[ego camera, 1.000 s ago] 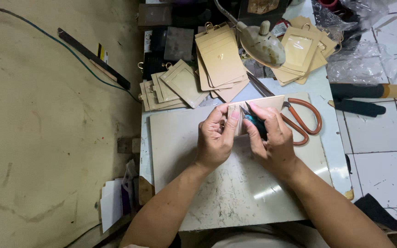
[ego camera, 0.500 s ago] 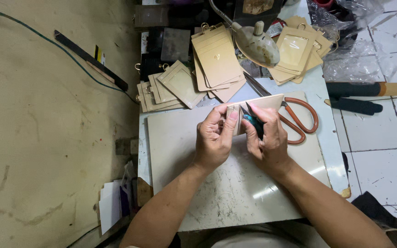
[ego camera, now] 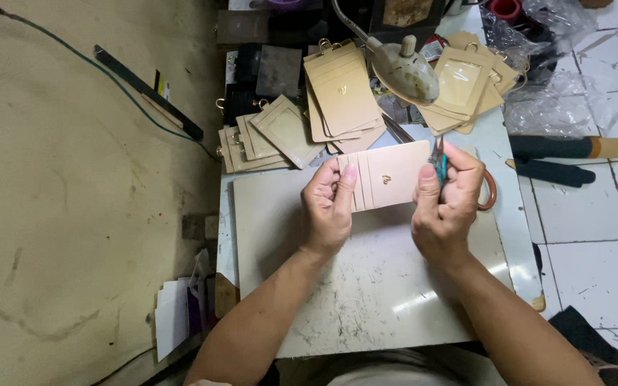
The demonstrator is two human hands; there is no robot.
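Card holder [ego camera: 388, 176], mid-frame, was pinched by the left hand [ego camera: 329, 204]; right hand [ego camera: 443, 204] gripped teal snips [ego camera: 439, 163] that might nick its edge.

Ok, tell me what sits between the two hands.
In the head view, the beige card holder spans the gap: the left hand pinches its left edge, the right hand holds a small teal tool at its right edge.

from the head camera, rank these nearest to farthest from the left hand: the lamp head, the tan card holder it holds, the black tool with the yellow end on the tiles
1. Tan card holder: pinched at its left end by the left hand.
2. Lamp head: above the table's far side, up and to the right of that hand.
3. Black tool with the yellow end: off the table, on the white tiles at far right.
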